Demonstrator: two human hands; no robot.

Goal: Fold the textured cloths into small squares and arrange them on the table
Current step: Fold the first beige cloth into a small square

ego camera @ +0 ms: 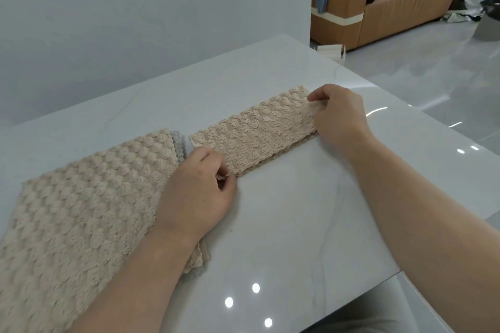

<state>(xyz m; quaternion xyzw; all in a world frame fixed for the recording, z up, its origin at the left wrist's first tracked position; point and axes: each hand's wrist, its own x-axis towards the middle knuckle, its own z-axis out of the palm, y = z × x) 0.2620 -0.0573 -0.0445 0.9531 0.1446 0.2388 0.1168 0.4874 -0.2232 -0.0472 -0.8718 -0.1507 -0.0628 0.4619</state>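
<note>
A beige bubble-textured cloth (257, 130) lies folded into a long narrow strip across the middle of the white marble table (284, 224). My left hand (200, 192) pinches the strip's near-left corner. My right hand (338, 113) grips its far-right end between thumb and fingers. To the left lies a stack of flat beige cloths (81, 205) with a grey edge (178, 143) showing beneath; my left forearm rests on the stack's right edge.
The table's right edge runs diagonally from the far corner to the near right, with glossy floor (433, 76) beyond. A grey wall (135, 21) stands behind the table. A brown sofa (378, 13) piled with clothes sits far right.
</note>
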